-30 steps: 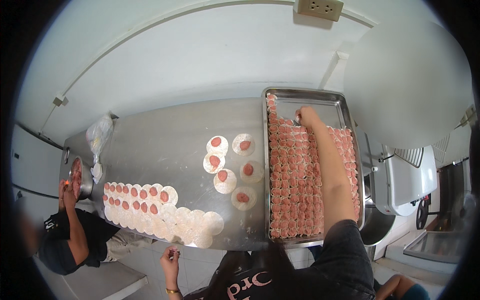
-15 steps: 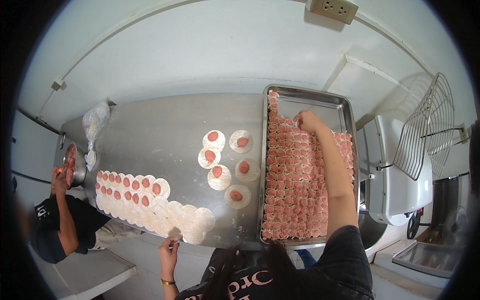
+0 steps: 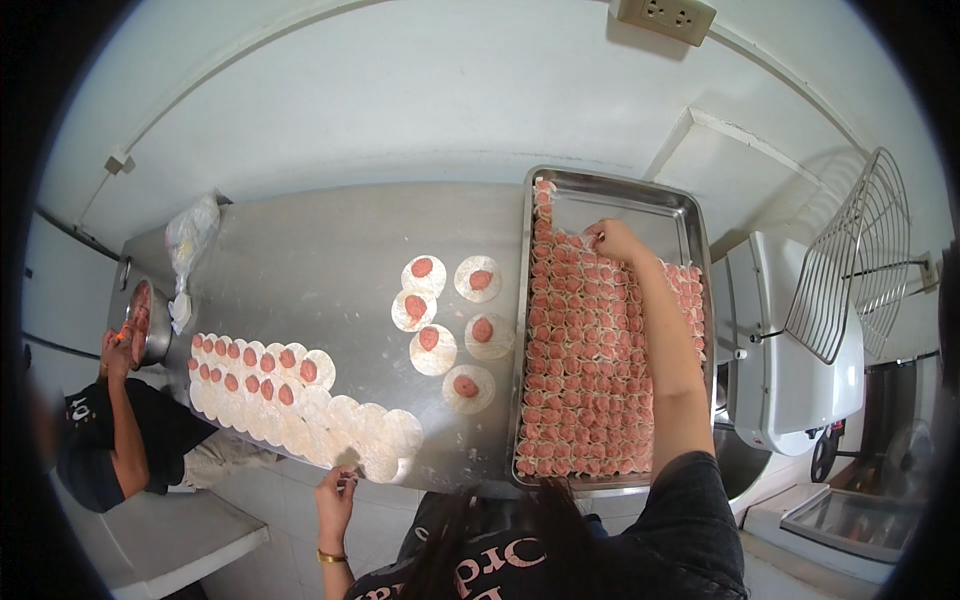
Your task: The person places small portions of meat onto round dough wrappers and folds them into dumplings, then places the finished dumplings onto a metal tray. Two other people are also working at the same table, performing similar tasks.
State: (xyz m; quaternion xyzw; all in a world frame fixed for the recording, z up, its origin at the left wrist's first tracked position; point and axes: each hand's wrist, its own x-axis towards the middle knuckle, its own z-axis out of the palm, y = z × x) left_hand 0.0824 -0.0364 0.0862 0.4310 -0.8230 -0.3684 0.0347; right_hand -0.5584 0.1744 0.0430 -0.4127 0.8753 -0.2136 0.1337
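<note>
Over the deep metal tray (image 3: 620, 190), my right hand (image 3: 615, 243) is closed, its fingertips pinching a small open-topped dumpling at the far end of the packed rows. Dumplings with pink meat filling (image 3: 580, 350) fill most of the tray. At the table's front edge, my left hand (image 3: 336, 488) has its fingers pinched together beside overlapping round wrappers (image 3: 375, 430); what they hold, if anything, is too small to make out. Left of the tray, several separate wrappers (image 3: 478, 278) lie flat, each with a lump of meat filling (image 3: 422, 267).
A co-worker (image 3: 130, 430) at the left end holds an orange-handled tool over a metal bowl of meat filling (image 3: 150, 330). A plastic bag (image 3: 190, 240) lies behind it on the steel table (image 3: 310, 250). White equipment (image 3: 790, 350) and a wire rack (image 3: 840, 260) stand right of the tray.
The whole view has shifted slightly. Both hands stay in nearly the same places, the right at the dumpling rows and the left at the table's front edge.
</note>
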